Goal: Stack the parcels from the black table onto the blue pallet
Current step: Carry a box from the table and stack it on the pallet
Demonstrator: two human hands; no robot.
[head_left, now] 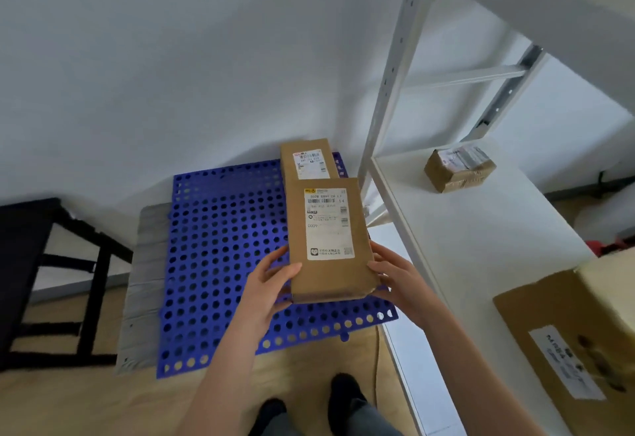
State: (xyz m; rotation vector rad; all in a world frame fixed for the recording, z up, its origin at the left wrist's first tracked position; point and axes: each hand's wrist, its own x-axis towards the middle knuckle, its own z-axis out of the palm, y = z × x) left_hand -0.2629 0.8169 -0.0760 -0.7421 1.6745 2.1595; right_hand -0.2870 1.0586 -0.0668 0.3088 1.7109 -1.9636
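I hold a flat brown parcel with a white label above the right side of the blue perforated pallet. My left hand grips its near left corner, thumb on top. My right hand grips its near right edge. Whether the parcel touches the pallet I cannot tell. A second brown labelled parcel lies at the pallet's far right corner, just beyond the held one. The black table stands at the left edge; only its corner and legs show.
A white metal shelf unit stands right of the pallet, with a small taped box on it and a large cardboard box nearer. A grey mat lies under the pallet's left side. My feet stand on the wooden floor.
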